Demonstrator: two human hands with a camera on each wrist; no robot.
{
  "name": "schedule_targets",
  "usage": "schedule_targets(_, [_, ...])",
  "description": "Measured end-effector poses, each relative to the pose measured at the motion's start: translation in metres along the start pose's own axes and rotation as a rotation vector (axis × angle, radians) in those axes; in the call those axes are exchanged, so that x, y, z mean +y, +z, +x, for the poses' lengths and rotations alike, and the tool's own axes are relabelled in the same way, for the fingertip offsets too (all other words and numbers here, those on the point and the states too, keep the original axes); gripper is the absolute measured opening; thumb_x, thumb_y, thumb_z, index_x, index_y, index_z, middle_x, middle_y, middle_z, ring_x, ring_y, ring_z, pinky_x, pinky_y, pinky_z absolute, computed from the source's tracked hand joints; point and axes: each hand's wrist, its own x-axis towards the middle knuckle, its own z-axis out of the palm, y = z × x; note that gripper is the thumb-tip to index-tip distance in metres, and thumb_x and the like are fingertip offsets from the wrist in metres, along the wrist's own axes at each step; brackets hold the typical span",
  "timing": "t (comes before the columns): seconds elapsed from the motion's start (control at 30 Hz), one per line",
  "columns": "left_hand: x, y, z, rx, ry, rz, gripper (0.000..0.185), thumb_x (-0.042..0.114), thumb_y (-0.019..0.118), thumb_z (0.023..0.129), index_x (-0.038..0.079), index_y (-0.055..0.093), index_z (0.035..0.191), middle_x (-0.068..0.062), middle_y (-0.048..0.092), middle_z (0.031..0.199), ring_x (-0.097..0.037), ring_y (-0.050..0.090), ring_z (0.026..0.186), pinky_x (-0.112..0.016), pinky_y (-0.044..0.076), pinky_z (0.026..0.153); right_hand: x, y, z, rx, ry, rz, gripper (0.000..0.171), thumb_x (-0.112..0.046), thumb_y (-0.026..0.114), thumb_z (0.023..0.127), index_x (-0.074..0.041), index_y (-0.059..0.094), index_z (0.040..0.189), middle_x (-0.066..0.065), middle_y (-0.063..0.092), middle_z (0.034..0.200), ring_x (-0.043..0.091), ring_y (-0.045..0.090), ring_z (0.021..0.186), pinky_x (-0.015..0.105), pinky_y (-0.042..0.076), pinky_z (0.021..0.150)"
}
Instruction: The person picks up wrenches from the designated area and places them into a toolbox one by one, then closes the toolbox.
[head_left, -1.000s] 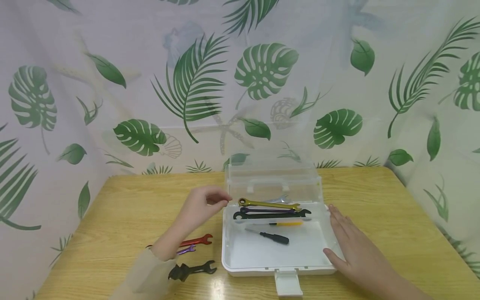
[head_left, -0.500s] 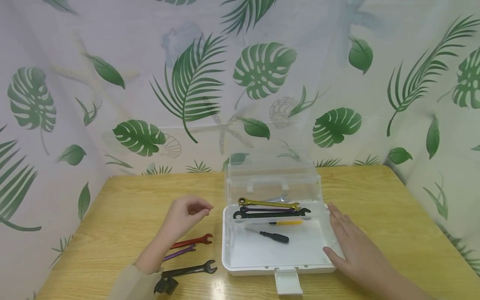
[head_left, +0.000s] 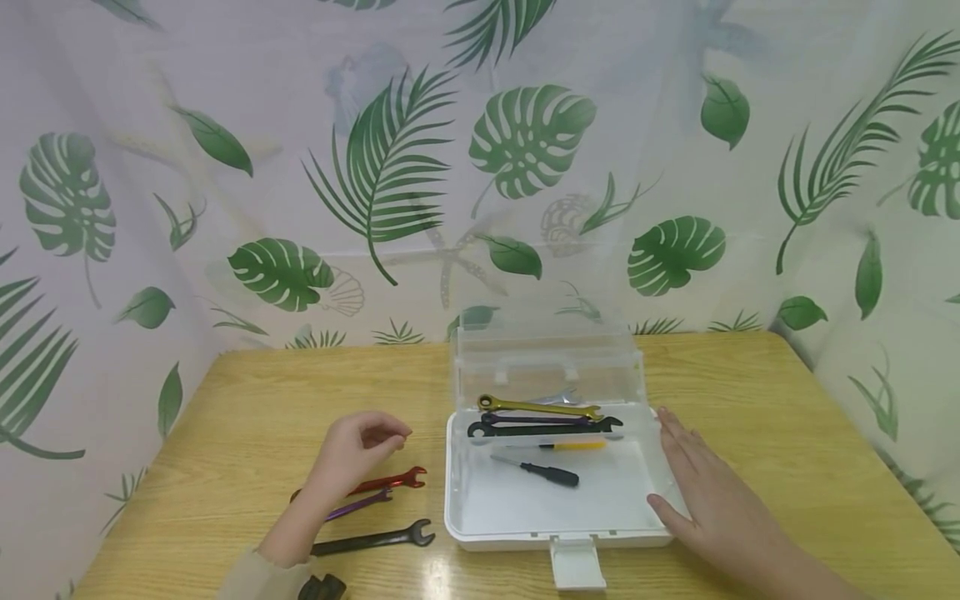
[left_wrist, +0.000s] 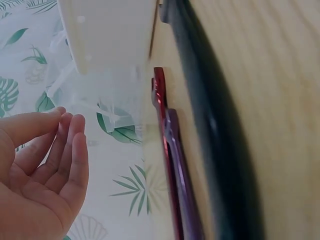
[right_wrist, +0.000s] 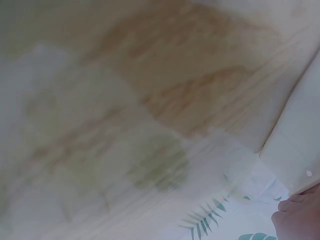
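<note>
My left hand (head_left: 352, 458), loosely curled with nothing in its fingers, hovers over the table left of the toolbox. In the left wrist view its thumb (left_wrist: 35, 125) comes close to the fingertips. Under and beside it lie a red wrench (head_left: 393, 481), a purple wrench (head_left: 360, 504) and a black wrench (head_left: 375, 540). My right hand (head_left: 708, 496) rests with straight fingers along the right side of the white toolbox (head_left: 555, 521). Inside, toward the back, are a gold wrench (head_left: 536, 407), a dark purple wrench (head_left: 536, 420), a black wrench (head_left: 555, 431) and a silver wrench (head_left: 566, 397).
The toolbox's clear lid (head_left: 547, 342) stands raised at the back, and its white latch (head_left: 576, 565) hangs down in front. A black-handled screwdriver (head_left: 551, 475) and a yellow-handled tool (head_left: 577, 446) lie on the box floor. A leaf-printed curtain (head_left: 420, 300) borders the wooden table (head_left: 337, 375).
My left hand has drawn back leftward and toward me, from the toolbox's left edge to above the loose wrenches. My right hand has stayed at the box's right side.
</note>
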Motion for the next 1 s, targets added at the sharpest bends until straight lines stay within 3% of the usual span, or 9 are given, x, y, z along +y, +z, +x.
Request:
schedule_targets(0.3, [-0.017, -0.005, -0.011, 0.015, -0.057, -0.007, 0.009, -0.001, 0.073, 0.097, 0.000, 0.080, 0.103, -0.014, 0.080, 0.106, -0.020, 0.076, 0.093, -0.017, 0.059, 0.080, -0.001, -0.001, 0.000, -0.010, 0.012, 0.002, 0.090, -0.043, 0.065, 0.103, 0.007, 0.024, 0.165, 0.021, 0.025, 0.175, 0.043, 0.038, 0.154, 0.005, -0.019, 0.117])
schedule_targets(0.7, [-0.031, -0.010, -0.021, 0.026, -0.078, 0.035, 0.010, -0.004, 0.076, 0.093, 0.001, 0.080, 0.101, -0.015, 0.080, 0.104, -0.022, 0.077, 0.092, -0.017, 0.060, 0.079, -0.001, -0.001, 0.000, -0.019, 0.015, 0.013, 0.090, -0.043, 0.065, 0.103, 0.007, 0.022, 0.165, 0.022, 0.025, 0.175, 0.045, 0.039, 0.153, 0.004, -0.019, 0.116])
schedule_targets(1.0, [-0.040, -0.018, -0.024, -0.013, -0.086, 0.100, 0.010, 0.000, 0.080, 0.091, 0.001, 0.079, 0.101, -0.011, 0.080, 0.099, -0.016, 0.074, 0.087, -0.019, 0.061, 0.077, 0.000, 0.000, 0.000, 0.019, -0.005, -0.001, 0.089, -0.042, 0.066, 0.102, 0.007, 0.025, 0.164, 0.022, 0.027, 0.174, 0.041, 0.038, 0.155, 0.005, -0.018, 0.119])
